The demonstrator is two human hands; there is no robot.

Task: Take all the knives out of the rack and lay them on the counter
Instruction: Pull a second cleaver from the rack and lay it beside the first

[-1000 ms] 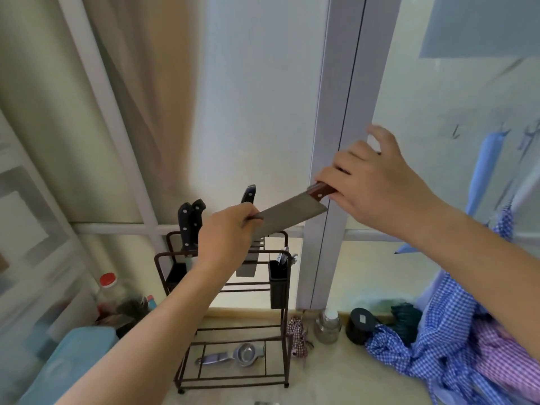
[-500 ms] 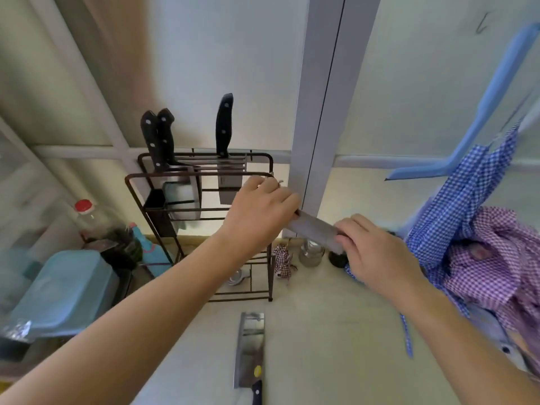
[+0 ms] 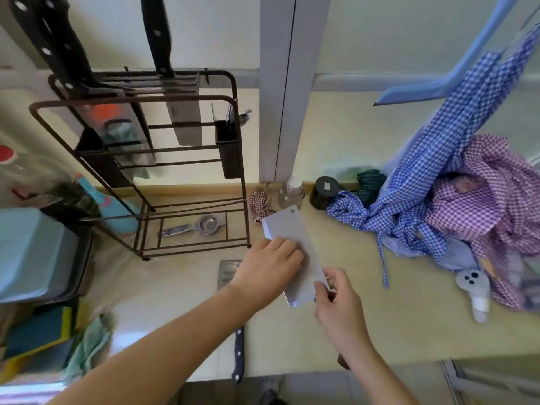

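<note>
A wide steel cleaver (image 3: 295,247) with a brown handle lies low over the beige counter (image 3: 394,317), tip toward the wall. My left hand (image 3: 268,267) holds its blade from the left, fingers on top. My right hand (image 3: 339,308) grips the handle end; the handle's butt shows under my wrist. Another cleaver (image 3: 239,352) with a dark riveted handle lies on the counter, mostly hidden under my left forearm. The brown wire rack (image 3: 236,135) holds three black-handled knives: two at the left (image 3: 58,45) and one in the middle (image 3: 159,39).
A metal strainer (image 3: 201,225) lies in the rack's base. A blue tub (image 3: 32,252) and bottles stand at the left. A small glass bottle (image 3: 290,191), a black cap (image 3: 324,190) and heaped checked clothes (image 3: 467,206) fill the back right. The counter's front edge is near.
Both hands have brought the brown-handled cleaver down from in front of the window to the counter, right of the first cleaver. My view has tilted downward.
</note>
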